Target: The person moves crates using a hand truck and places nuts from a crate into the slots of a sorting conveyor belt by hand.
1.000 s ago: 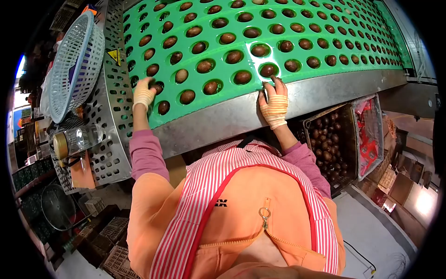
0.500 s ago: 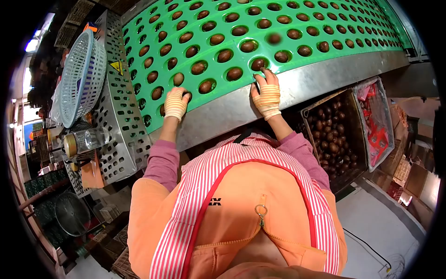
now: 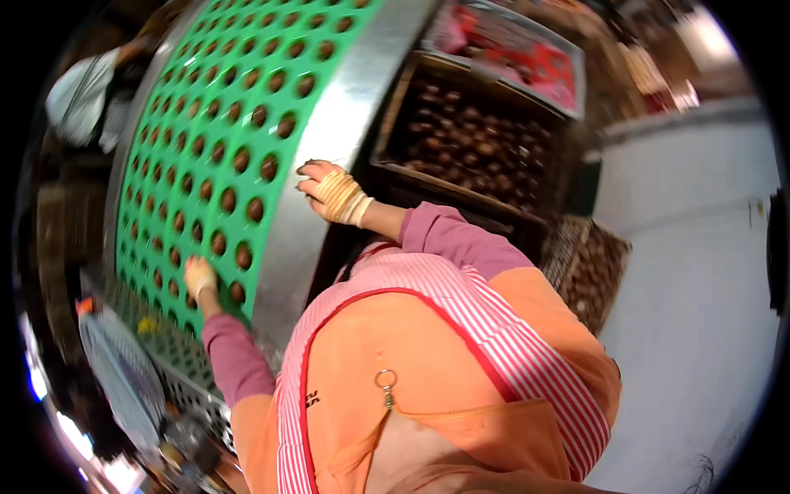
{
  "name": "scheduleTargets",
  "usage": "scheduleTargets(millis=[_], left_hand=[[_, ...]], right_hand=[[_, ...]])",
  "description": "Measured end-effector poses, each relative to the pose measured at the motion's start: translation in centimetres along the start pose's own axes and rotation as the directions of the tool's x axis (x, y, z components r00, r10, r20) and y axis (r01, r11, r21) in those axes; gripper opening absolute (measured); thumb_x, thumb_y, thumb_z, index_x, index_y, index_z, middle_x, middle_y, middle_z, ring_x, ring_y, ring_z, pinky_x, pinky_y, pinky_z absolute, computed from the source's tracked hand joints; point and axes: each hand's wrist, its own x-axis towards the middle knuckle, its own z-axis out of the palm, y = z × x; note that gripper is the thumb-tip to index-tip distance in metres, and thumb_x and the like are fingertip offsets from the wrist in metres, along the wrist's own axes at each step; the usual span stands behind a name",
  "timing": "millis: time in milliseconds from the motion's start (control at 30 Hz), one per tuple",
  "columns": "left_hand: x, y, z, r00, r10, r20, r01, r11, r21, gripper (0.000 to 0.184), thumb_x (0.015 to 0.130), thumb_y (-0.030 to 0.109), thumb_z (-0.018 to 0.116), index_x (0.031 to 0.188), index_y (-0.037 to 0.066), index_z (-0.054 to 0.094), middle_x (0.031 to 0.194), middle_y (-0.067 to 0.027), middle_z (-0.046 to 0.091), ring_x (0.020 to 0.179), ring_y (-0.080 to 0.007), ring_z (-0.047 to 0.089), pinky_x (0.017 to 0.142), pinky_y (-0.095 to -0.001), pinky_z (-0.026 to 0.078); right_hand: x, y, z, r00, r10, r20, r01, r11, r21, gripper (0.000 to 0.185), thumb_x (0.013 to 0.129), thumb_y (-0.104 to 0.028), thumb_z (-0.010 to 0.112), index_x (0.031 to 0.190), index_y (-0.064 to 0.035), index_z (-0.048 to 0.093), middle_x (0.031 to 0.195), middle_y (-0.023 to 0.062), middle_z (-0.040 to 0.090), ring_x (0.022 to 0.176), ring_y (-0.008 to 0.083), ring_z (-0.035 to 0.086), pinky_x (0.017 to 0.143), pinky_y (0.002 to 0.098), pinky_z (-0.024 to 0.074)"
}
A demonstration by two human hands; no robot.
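Note:
A green belt (image 3: pixel 251 150) with rows of oval pockets runs along a metal rim (image 3: pixel 290 247). Brown egg-shaped items (image 3: pixel 244 255) sit in the pockets. My left hand (image 3: pixel 197 277), in a striped fingerless glove, is over the belt's near end among the pockets; its fingers are blurred, and whether they hold anything is unclear. My right hand (image 3: pixel 336 192), gloved the same way with bare, dark-tipped fingers, rests over the metal rim beside the belt. Its fingers are apart with nothing visible in them.
A crate (image 3: pixel 395 123) full of similar brown items (image 3: pixel 469 144) stands right of the rim. Behind it is a lined box (image 3: pixel 580 62) with red material. Another basket (image 3: pixel 597 272) of brown items stands lower right. A pale blue basket (image 3: pixel 123 370) is at lower left.
The head view has swung to the right, so the belt now lies at the left and the crate is nearer the middle. My right hand has come off the belt's edge pocket onto the metal rim.

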Motion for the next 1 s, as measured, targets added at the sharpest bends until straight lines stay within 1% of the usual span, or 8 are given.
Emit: scheduleTargets(millis=[67, 133, 167, 267, 400, 467, 900, 1000], left_hand=[[1.9, -0.3, -0.4, 0.999, 0.022, 0.049, -0.024, 0.999, 0.038, 0.042, 0.097, 0.032, 0.037, 0.114, 0.005, 0.063, 0.123, -0.019, 0.059, 0.112, -0.0395, 0.054, 0.096, -0.0455, 0.044], [3.5, 3.8, -5.0, 0.89, -0.284, 0.358, 0.238, 0.957, 0.166, 0.05, 0.097, 0.043, 0.039, 0.124, 0.006, 0.059, 0.131, -0.0204, 0.055, 0.12, -0.0389, 0.05, 0.1, -0.0446, 0.042], [2.9, 5.8, -6.3, 0.934, -0.248, 0.255, 0.217, 0.965, 0.146, 0.052, 0.097, 0.044, 0.041, 0.13, 0.007, 0.055, 0.135, -0.0199, 0.051, 0.123, -0.0389, 0.048, 0.101, -0.0445, 0.041], [2.5, 9.4, -5.7, 0.992, 0.084, -0.093, -0.085, 0.996, -0.01, 0.059, 0.094, 0.044, 0.051, 0.141, 0.008, 0.045, 0.146, -0.0202, 0.041, 0.128, -0.0406, 0.043, 0.107, -0.0475, 0.038], [-3.5, 24.3, -6.8, 0.844, 0.391, -0.366, -0.486, 0.847, -0.216, 0.058, 0.089, 0.03, 0.063, 0.137, 0.001, 0.047, 0.145, -0.0267, 0.038, 0.132, -0.0418, 0.04, 0.111, -0.0476, 0.033], [-5.9, 30.5, -6.1, 0.718, 0.523, -0.459, -0.657, 0.727, -0.2, 0.062, 0.092, 0.044, 0.056, 0.14, 0.006, 0.045, 0.141, -0.0303, 0.04, 0.129, -0.0469, 0.04, 0.108, -0.0557, 0.033], [-8.7, 37.2, -5.8, 0.703, 0.502, -0.504, -0.635, 0.763, -0.125, 0.061, 0.092, 0.035, 0.058, 0.141, 0.003, 0.042, 0.141, -0.0248, 0.041, 0.129, -0.0442, 0.039, 0.107, -0.0535, 0.032], [-8.2, 41.4, -7.8, 0.626, 0.551, -0.552, -0.739, 0.646, -0.192, 0.06, 0.09, 0.032, 0.062, 0.139, 0.004, 0.043, 0.14, -0.0241, 0.043, 0.127, -0.0454, 0.04, 0.106, -0.0535, 0.034]], right_hand=[[-1.8, 2.1, -3.3, 0.986, 0.13, -0.1, -0.136, 0.989, -0.053, 0.025, 0.072, -0.011, 0.065, 0.097, -0.0099, 0.06, 0.114, 0.0132, 0.058, 0.11, 0.0355, 0.053, 0.092, 0.0463, 0.0456], [-3.4, 4.7, -8.1, 0.948, 0.274, -0.162, -0.293, 0.949, -0.113, 0.022, 0.072, -0.014, 0.064, 0.093, -0.0098, 0.063, 0.111, 0.0136, 0.06, 0.107, 0.0355, 0.056, 0.091, 0.0452, 0.0472], [-4.9, 6.2, -10.4, 0.916, 0.262, -0.304, -0.325, 0.929, -0.178, 0.018, 0.071, -0.014, 0.064, 0.088, -0.0081, 0.066, 0.102, 0.0158, 0.063, 0.101, 0.0365, 0.059, 0.088, 0.0462, 0.048], [-9.4, 9.0, -19.8, 0.719, 0.654, -0.235, -0.692, 0.638, -0.338, 0.025, 0.072, -0.02, 0.066, 0.092, -0.0053, 0.07, 0.102, 0.0191, 0.064, 0.097, 0.0372, 0.06, 0.088, 0.0429, 0.0509], [-19.0, 14.6, -24.9, 0.302, 0.934, -0.191, -0.864, 0.183, -0.469, 0.064, 0.077, -0.033, 0.071, 0.134, -0.0154, 0.051, 0.144, 0.0138, 0.04, 0.129, 0.037, 0.041, 0.103, 0.045, 0.0417], [-20.4, 15.5, -26.0, 0.189, 0.975, -0.117, -0.889, 0.119, -0.442, 0.073, 0.077, -0.035, 0.073, 0.141, -0.0168, 0.045, 0.15, 0.0141, 0.035, 0.135, 0.0361, 0.036, 0.107, 0.0454, 0.0382], [-17.5, 22.7, -25.5, 0.069, 0.964, 0.258, -0.677, 0.235, -0.698, 0.101, 0.068, -0.044, 0.083, 0.15, -0.0274, 0.027, 0.156, 0.0087, 0.027, 0.136, 0.0322, 0.037, 0.106, 0.0583, 0.0322], [-16.0, 22.2, -25.3, 0.075, 0.961, 0.267, -0.671, 0.247, -0.7, 0.101, 0.067, -0.042, 0.085, 0.15, -0.0279, 0.028, 0.158, 0.0089, 0.024, 0.138, 0.0314, 0.035, 0.108, 0.0549, 0.0307]])
